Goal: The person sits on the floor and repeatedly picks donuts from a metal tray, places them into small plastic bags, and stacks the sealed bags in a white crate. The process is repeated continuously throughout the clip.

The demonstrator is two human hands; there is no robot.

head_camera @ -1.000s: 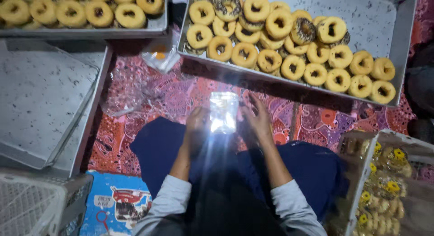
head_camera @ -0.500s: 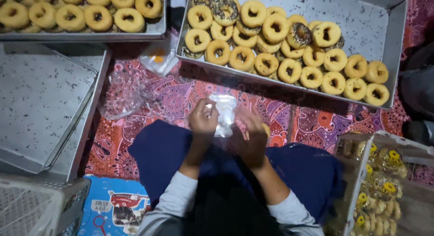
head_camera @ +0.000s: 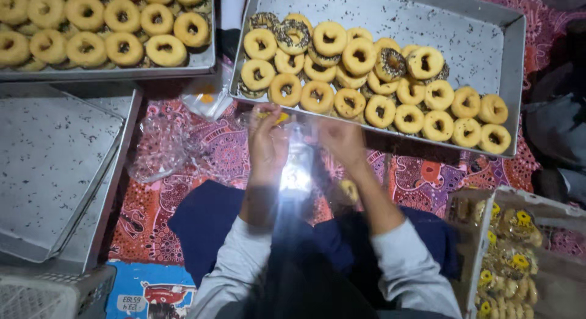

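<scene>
Grey sleeves and dark blue lap nearest, with left hand (head_camera: 267, 142) and right hand (head_camera: 343, 143) raised side by side, fingers pinched on the top corners of a clear plastic bag (head_camera: 296, 166) hanging glare-lit between them over the patterned red cloth (head_camera: 201, 157). Box of wrapped doughnuts (head_camera: 506, 246) at right, empty steel trays (head_camera: 55, 166) and crumpled plastic (head_camera: 160, 149) at left. Beyond, just past the fingertips, steel tray (head_camera: 482, 32) of ring doughnuts (head_camera: 366, 75), second loaded tray (head_camera: 195, 61) far left.
</scene>
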